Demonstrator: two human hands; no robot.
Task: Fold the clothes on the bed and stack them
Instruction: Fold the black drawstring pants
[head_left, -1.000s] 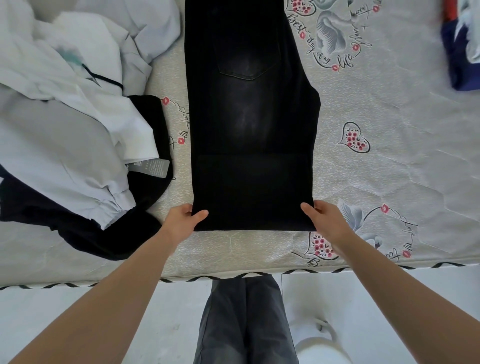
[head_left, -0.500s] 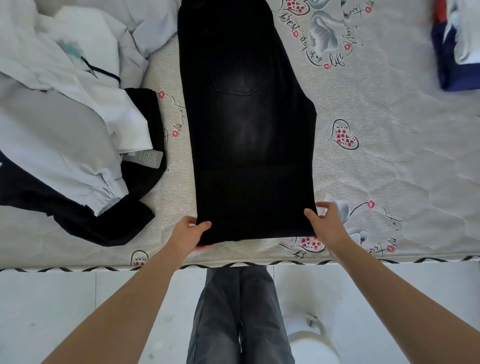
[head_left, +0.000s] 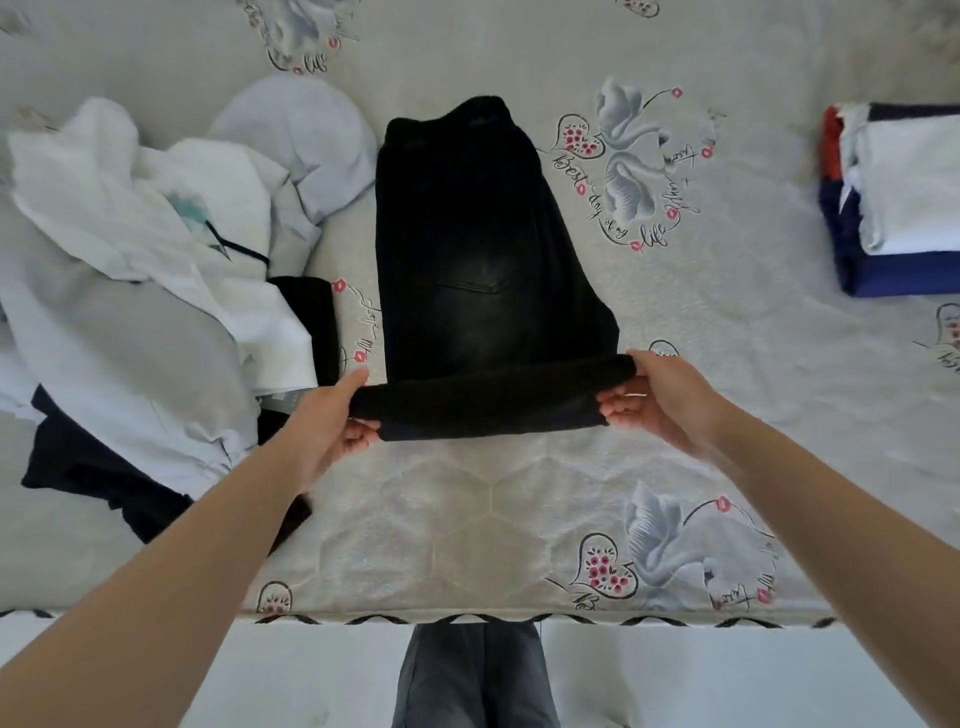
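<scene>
Black jeans lie lengthwise on the bed, back pocket up, their near end lifted off the mattress and doubled toward the waistband. My left hand grips the left corner of that raised fold, thumb on top and fingers underneath. At the right corner, my right hand grips the fold the same way. A heap of unfolded clothes, white, pale grey and black, lies to the left. Folded clothes sit stacked at the right edge.
The mattress has a grey cover printed with swans and hearts, bare between the jeans and its near edge. Below that edge I see pale floor and the person's grey trouser legs.
Both hands have lifted the jeans' near end from the mattress and carried it away from me, over the jeans. The view has pulled back, showing the waistband and the folded stack.
</scene>
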